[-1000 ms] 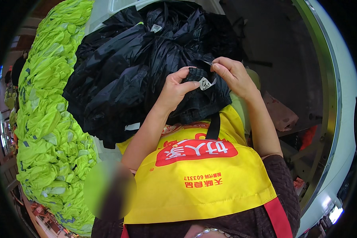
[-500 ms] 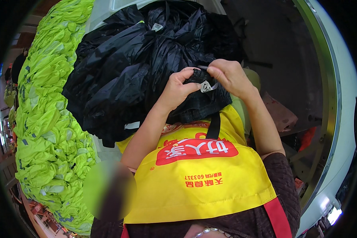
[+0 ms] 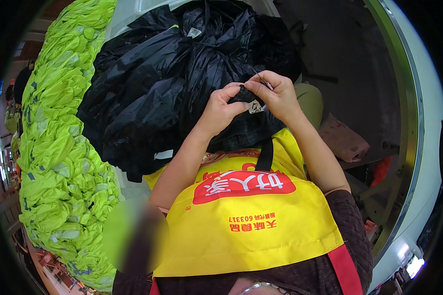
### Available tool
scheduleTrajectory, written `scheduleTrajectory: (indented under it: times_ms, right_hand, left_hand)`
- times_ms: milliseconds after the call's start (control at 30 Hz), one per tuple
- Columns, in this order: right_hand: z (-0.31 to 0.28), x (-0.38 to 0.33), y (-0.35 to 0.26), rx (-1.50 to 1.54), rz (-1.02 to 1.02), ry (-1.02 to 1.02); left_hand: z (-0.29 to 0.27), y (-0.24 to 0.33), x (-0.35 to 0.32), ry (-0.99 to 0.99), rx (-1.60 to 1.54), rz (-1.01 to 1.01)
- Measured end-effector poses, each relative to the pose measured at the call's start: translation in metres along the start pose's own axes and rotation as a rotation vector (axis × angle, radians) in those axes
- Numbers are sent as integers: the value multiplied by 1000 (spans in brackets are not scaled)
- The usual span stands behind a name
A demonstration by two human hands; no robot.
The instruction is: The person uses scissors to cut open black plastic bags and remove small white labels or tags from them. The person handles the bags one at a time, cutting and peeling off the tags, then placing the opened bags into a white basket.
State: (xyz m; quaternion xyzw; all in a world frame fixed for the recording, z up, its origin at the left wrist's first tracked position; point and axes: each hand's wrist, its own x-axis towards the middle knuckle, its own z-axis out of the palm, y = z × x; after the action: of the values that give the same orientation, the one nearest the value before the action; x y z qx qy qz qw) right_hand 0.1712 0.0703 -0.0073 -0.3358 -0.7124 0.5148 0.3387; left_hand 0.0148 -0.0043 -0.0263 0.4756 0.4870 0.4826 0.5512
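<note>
My left hand (image 3: 220, 108) pinches a fold of black fabric (image 3: 241, 125) from a dark garment lying in front of my chest. My right hand (image 3: 275, 94) meets it from the right, also gripping that fold, with a small white tag (image 3: 255, 106) showing between the two hands and a thin metal tool tip poking out above the fingers. The garment belongs to a big heap of shiny black garments (image 3: 162, 83) that spreads up and to the left. A yellow apron (image 3: 246, 216) with a red patch covers my front.
A long pile of bright lime-green garments (image 3: 59, 147) runs down the left side. A dark table surface (image 3: 339, 64) with a curved pale edge (image 3: 418, 123) lies to the right, with a reddish-brown block (image 3: 342, 140) on it.
Both hands have drawn closer together and slightly upward over the black fabric, and the white tag is now pinched tighter between them.
</note>
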Motion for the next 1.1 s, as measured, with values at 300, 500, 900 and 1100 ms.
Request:
scheduleTrajectory:
  times_ms: [300,500,900,1100]
  right_hand:
    - [-18,2,9,248,126,13]
    - [-18,17,18,1,-113,-109]
    - [-32,24,36,-415,-154,291]
    - [-11,-43,36,-179,-186,235]
  left_hand:
    - [1,2,-1,2,-49,-23]
    - [-1,5,0,20,266,222]
    - [-29,12,-18,517,866,268]
    - [-78,17,-33,843,657,299]
